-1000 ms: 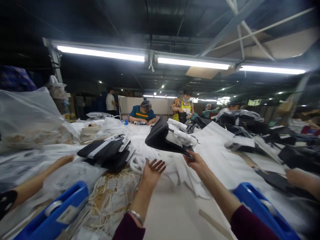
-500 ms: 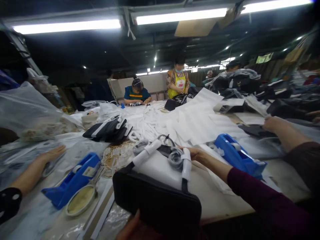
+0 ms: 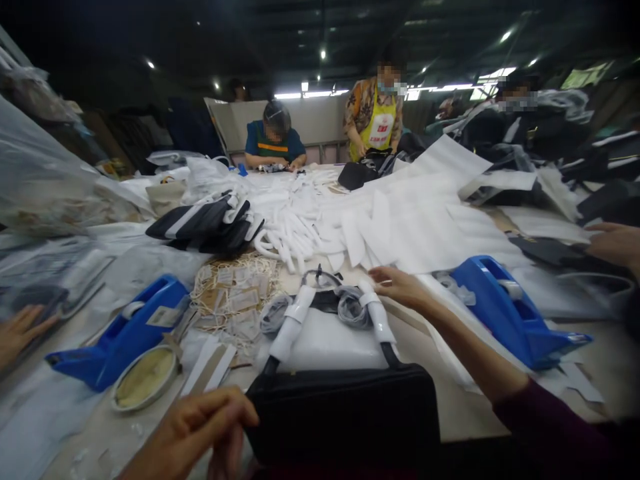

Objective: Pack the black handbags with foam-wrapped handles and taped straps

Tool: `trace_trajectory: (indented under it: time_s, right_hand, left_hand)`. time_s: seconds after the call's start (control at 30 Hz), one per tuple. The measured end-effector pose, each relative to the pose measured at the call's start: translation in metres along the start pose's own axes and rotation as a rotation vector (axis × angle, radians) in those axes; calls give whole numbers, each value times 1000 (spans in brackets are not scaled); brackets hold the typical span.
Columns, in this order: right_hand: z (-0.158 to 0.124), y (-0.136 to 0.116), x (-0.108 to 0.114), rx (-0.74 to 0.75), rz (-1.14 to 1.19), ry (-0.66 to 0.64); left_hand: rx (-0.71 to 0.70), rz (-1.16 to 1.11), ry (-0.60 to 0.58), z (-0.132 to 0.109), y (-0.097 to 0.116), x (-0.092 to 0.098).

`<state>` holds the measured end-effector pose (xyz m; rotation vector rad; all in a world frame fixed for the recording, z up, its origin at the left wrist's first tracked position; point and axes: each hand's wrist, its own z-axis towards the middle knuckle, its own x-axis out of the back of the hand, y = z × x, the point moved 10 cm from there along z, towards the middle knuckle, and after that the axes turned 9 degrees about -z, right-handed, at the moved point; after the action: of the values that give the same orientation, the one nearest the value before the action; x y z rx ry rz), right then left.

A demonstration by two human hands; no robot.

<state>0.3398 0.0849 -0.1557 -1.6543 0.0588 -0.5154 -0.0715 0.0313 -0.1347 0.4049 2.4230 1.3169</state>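
Head view: bag [image 3: 345,413] at near table edge, handles [image 3: 293,327] pointing away.
Right hand [image 3: 400,287] at right handle [image 3: 379,320], fingers apart; left hand [image 3: 193,427] curled by bag's left corner, grip unclear.

Worktable [image 3: 350,400], black bag [image 3: 345,413], blue tape dispensers [image 3: 120,333], white fabric strips [image 3: 400,220]

The black bag [image 3: 345,413] runs off the bottom edge, its lower part out of sight. The left hand [image 3: 200,427] curls at the bag's corner, wrist cut off — whether it grips or only rests there cannot be told. Whether the right hand [image 3: 400,287] touches the white-wrapped handle [image 3: 377,317] is unclear. A co-worker's hand [image 3: 20,330] is cut by the left edge, a second co-worker's hand [image 3: 617,243] by the right. Print on the paper tags [image 3: 235,297] is too small to read.
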Motion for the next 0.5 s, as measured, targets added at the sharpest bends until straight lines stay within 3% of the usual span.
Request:
trace_trajectory:
  time_s: [0.07, 0.1, 0.2, 0.3, 0.5]
  right_hand:
    - [-44, 2, 35, 28, -99, 250]
    - [-66, 9, 39, -13, -123, 246]
    - [-123, 28, 16, -177, -57, 6]
    - [-156, 26, -13, -267, 75, -171]
    - [-155, 15, -45, -384, 368, -323]
  left_hand:
    - [-195, 115, 178, 15, 34, 27]
    - [-238, 133, 229, 23, 41, 34]
    - [-170, 56, 201, 55, 29, 32]
    - [-100, -99, 173, 72, 14, 24]
    - [-21, -192, 22, 75, 14, -2]
